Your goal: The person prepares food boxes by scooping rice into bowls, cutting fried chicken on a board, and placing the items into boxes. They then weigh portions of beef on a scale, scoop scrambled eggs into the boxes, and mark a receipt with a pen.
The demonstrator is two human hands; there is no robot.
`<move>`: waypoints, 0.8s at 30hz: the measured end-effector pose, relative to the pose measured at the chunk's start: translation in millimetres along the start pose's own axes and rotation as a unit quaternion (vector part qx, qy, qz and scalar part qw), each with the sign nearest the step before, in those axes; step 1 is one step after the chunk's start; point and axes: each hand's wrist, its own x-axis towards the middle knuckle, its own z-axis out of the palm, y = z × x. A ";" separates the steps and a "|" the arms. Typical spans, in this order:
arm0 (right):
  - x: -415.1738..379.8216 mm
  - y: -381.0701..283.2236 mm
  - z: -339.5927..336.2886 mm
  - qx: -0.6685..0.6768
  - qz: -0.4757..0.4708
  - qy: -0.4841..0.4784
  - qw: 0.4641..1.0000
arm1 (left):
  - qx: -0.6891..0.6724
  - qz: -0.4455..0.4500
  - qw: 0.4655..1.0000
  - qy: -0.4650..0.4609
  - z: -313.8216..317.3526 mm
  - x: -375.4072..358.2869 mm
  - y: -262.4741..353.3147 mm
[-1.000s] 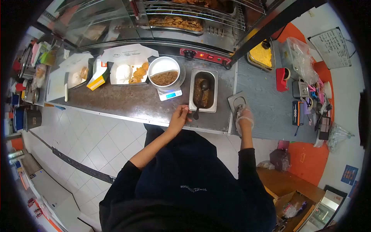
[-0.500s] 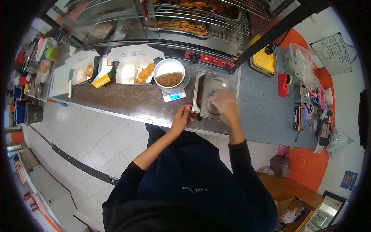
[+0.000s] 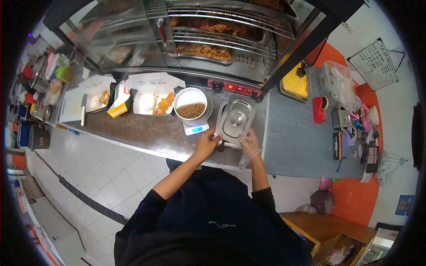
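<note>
On the desk (image 3: 146, 128) a lidded metal pan (image 3: 235, 120) sits at the near edge, with the left hand (image 3: 207, 142) touching its near left corner and the right hand (image 3: 249, 145) at its near right corner. Just left of the pan a bowl (image 3: 190, 103) rests on a scale (image 3: 195, 127). Left of the bowl lies an open food box (image 3: 153, 103), and further left a second open box (image 3: 95, 102). Behind them all stands the display cabinet (image 3: 208, 40). To the right of the pan, well apart, a tray (image 3: 293, 83) lies at the back, with a tape dispenser (image 3: 319, 109) beside it.
</note>
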 end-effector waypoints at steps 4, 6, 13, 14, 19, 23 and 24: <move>4.6 -56.3 -5.7 -0.007 -0.159 0.014 0.987 | -0.036 0.006 0.999 -0.015 -4.2 -10.3 88.9; 12.7 -95.6 -14.2 -0.026 -0.148 0.008 0.989 | -0.006 0.030 0.999 -0.015 -7.2 -0.2 122.9; 105.8 -117.0 -18.9 0.010 -0.080 0.015 0.997 | -0.028 0.110 0.993 -0.012 -3.0 88.0 138.8; 117.1 -121.5 -18.4 -0.012 -0.047 0.000 0.999 | -0.038 0.092 0.995 -0.017 -1.7 87.0 149.5; 84.3 -191.6 -14.7 0.085 -0.002 0.020 0.996 | -0.153 0.034 0.983 -0.097 -1.3 99.3 180.3; 87.5 -194.9 -23.0 0.110 -0.018 0.016 0.994 | -0.141 0.005 0.979 -0.145 -6.6 103.1 189.0; 87.4 -194.5 -25.7 0.107 -0.002 0.000 0.994 | -0.142 0.010 0.977 -0.160 -6.3 101.4 191.1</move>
